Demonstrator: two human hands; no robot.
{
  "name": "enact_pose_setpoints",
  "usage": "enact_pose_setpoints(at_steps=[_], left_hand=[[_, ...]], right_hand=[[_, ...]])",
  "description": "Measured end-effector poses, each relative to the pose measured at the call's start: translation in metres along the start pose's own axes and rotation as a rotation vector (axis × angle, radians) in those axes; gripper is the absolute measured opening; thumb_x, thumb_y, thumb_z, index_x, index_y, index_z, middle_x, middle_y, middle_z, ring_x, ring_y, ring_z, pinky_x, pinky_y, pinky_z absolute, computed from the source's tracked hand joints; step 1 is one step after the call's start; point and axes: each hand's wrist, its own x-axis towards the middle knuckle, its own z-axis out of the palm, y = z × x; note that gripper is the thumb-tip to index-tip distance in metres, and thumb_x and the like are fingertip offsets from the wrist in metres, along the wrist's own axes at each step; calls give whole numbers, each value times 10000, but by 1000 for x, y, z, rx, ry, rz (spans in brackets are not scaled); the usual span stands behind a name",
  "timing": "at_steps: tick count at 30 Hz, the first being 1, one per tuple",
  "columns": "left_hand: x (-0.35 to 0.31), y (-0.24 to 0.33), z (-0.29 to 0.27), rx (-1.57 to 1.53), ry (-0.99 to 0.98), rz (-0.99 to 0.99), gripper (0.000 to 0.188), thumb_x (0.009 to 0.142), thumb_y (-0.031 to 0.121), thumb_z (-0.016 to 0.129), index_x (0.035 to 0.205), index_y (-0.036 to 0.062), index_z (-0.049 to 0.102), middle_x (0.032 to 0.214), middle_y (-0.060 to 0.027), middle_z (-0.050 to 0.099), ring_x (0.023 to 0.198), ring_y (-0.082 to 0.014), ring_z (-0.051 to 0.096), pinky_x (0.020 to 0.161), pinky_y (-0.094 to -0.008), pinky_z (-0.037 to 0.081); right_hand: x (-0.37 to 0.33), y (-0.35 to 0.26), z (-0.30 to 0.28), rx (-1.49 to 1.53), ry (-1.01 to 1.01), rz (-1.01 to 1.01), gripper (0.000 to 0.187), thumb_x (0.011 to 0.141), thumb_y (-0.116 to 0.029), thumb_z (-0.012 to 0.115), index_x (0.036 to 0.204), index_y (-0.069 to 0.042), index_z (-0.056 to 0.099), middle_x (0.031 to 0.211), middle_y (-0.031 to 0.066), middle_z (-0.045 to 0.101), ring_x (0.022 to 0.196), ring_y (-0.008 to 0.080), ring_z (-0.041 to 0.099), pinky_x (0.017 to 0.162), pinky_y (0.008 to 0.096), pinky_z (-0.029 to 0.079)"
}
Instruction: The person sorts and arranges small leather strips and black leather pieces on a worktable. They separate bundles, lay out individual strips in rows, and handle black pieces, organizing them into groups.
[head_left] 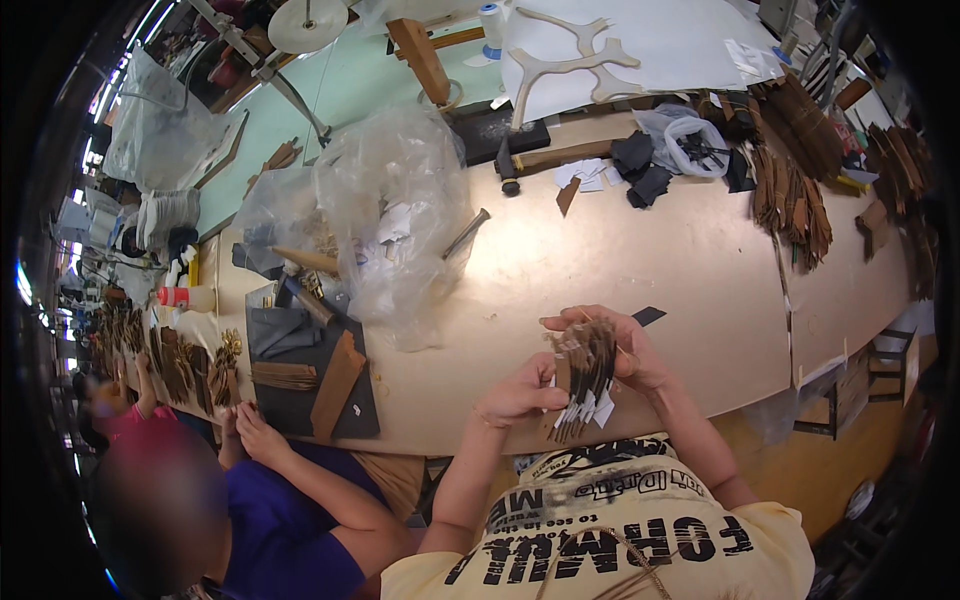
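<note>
"Hands busy at the near edge of the table (pixel 690 235), I notice. What have they got?"

"A stack of thin brown strips (pixel 583 365), with white slips (pixel 585 411) sticking out at the lower end. It's held up in front of the person's printed shirt (pixel 620 520), between both hands."

"How's the grip?"

"The left hand (pixel 522 393) is closed on the lower left side, thumb across the front, the other fingers mostly out of sight behind. The right hand (pixel 640 358) wraps the upper right side, fingers curved round the far end, thumb along the flank. From where I'm standing I can't tell how hard either one presses."

"Any advice on handling it?"

"I'd let the left hand bear the weight and leave the right one light, so its fingertips can part one strip from the next. The ends look fanned and uneven, so a squeeze from one side only could well send a few sliding out."

"And those slips?"

"The left thumb sits close to them. I'd keep it flat and avoid rubbing downward, since a loose one might come away. Tilting the stack less steeply should help too."

"What's around them?"

"A dark scrap (pixel 649 316) on the table just beside the right hand, and a big clear plastic bag (pixel 395 230) well off to the left."
</note>
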Motion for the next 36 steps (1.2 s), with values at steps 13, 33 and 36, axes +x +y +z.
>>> enact_pose_setpoints(at_steps=[13,33,36], left_hand=[[17,14,33,591,317,-192,428,764,124,844,1116,-23,648,935,-2,681,890,-84,611,822,-236,486],[-16,14,7,154,333,392,638,730,142,849,1266,-41,556,1164,-139,667,1089,-187,622,972,-338,491],[-14,11,18,322,376,363,542,751,-26,792,1249,-39,578,1051,-74,688,962,-114,626,830,-260,526]], right_hand=[[48,-92,36,-1370,-737,-71,361,887,-165,627,1232,-64,654,1247,127,657,1191,232,597,1061,417,398],[6,-33,15,805,200,-331,485,1012,-188,424,1455,9,408,1439,235,479,1241,316,563,1061,367,404],[23,-9,17,-281,635,-402,528,987,-102,494,1482,12,353,1439,201,491,1266,306,536,1040,383,427]])
